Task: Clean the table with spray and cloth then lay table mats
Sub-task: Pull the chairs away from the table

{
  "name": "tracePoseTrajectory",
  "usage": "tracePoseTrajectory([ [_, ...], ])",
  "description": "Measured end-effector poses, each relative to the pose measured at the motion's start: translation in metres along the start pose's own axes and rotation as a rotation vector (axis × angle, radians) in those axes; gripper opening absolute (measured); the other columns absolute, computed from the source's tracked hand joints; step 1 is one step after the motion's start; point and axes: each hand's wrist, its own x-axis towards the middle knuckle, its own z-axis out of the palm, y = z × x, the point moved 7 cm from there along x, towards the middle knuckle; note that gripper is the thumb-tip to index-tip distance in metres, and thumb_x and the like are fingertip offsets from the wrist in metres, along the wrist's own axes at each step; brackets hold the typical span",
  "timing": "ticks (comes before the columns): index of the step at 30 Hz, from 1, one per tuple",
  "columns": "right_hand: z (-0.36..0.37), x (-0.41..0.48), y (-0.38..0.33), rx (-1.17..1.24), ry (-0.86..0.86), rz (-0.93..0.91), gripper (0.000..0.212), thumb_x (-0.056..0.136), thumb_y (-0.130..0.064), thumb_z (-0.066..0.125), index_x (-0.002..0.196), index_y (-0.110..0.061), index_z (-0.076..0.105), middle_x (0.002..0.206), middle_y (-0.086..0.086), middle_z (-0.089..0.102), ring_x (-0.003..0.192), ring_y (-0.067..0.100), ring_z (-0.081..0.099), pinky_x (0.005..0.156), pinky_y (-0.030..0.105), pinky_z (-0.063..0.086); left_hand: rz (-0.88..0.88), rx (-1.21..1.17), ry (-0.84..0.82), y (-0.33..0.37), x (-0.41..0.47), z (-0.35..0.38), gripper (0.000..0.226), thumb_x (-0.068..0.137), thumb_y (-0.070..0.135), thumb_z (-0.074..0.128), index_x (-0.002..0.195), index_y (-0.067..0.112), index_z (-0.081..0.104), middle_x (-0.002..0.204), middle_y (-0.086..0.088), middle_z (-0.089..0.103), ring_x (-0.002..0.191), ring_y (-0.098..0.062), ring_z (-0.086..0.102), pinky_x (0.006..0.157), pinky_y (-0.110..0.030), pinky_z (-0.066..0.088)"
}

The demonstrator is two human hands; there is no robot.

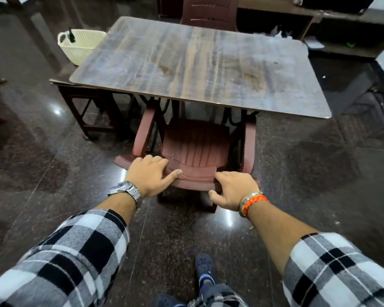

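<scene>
Nearest the camera are two checked black, white and grey sleeves (60,262), pushed up the forearms, and below them a dark blue perforated shoe (205,268) on the polished dark stone floor (31,173). The left hand (150,176), with a metal watch (126,191) at the wrist, rests on the top edge of a reddish-brown plastic chair (195,151), fingers curled over the backrest and thumb lying along it. The right hand (233,189), with an orange thread band and a metal bangle at the wrist, grasps the same edge further right, fingers hooked over and thumb below. The chair faces the table (200,65), its seat partly under the near edge. The table stands straight ahead; its wood-grain top is a rounded rectangle whose long axis runs left to right, the streaks of grain running away from the camera, with faint smears on the surface. At the far left corner a cream slotted basket (81,46) stands on the floor, with a dark object that I cannot make out inside at its handle. A second chair (210,12) stands at the far side.
</scene>
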Motion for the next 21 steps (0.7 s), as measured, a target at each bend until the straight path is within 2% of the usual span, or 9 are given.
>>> tracePoseTrajectory([
  [3, 0.000, 0.010, -0.014, 0.024, -0.002, 0.036, 0.060, 0.073, -0.074, 0.030, 0.079, -0.018, 0.052, 0.083, 0.002, 0.064, 0.079, 0.027, 0.062, 0.059, 0.035, 0.043, -0.030, -0.019, 0.005, 0.004, 0.000, -0.001, 0.098, 0.086, 0.076, 0.005, 0.144, 0.020, 0.059, 0.146, -0.001, 0.063, 0.130, -0.027, 0.059, 0.108, -0.043, 0.040],
  [7, 0.002, 0.020, -0.031, 0.048, -0.057, 0.121, 0.076, 0.071, -0.090, 0.017, 0.067, -0.020, 0.049, 0.071, -0.001, 0.058, 0.066, 0.022, 0.057, 0.052, 0.031, 0.036, -0.070, -0.054, -0.015, 0.003, -0.002, -0.003, 0.101, 0.083, 0.078, 0.004, 0.153, 0.021, 0.050, 0.157, 0.000, 0.052, 0.142, -0.021, 0.051, 0.113, -0.040, 0.037],
  [11, -0.001, 0.024, -0.017, 0.031, -0.050, 0.136, 0.081, 0.067, -0.093, 0.014, 0.059, -0.020, 0.047, 0.063, -0.001, 0.056, 0.060, 0.023, 0.057, 0.051, 0.030, 0.037, -0.089, -0.065, -0.021, 0.009, 0.003, -0.005, 0.104, 0.082, 0.079, 0.002, 0.157, 0.020, 0.044, 0.159, -0.001, 0.050, 0.143, -0.022, 0.049, 0.117, -0.041, 0.032],
  [16, 0.001, 0.031, 0.003, 0.022, -0.048, 0.139, 0.084, 0.063, -0.096, 0.010, 0.056, -0.021, 0.047, 0.058, -0.002, 0.055, 0.055, 0.020, 0.054, 0.051, 0.030, 0.043, -0.107, -0.068, -0.037, 0.019, 0.017, -0.006, 0.107, 0.079, 0.081, -0.003, 0.161, 0.022, 0.035, 0.165, 0.000, 0.041, 0.152, -0.022, 0.036, 0.125, -0.042, 0.019],
  [21, 0.001, 0.040, 0.014, 0.012, -0.048, 0.128, 0.082, 0.064, -0.096, 0.010, 0.055, -0.021, 0.043, 0.058, -0.002, 0.053, 0.054, 0.020, 0.053, 0.052, 0.030, 0.043, -0.126, -0.069, -0.049, 0.021, 0.030, -0.007, 0.110, 0.077, 0.081, -0.005, 0.162, 0.022, 0.032, 0.168, 0.000, 0.036, 0.155, -0.022, 0.031, 0.126, -0.041, 0.015],
])
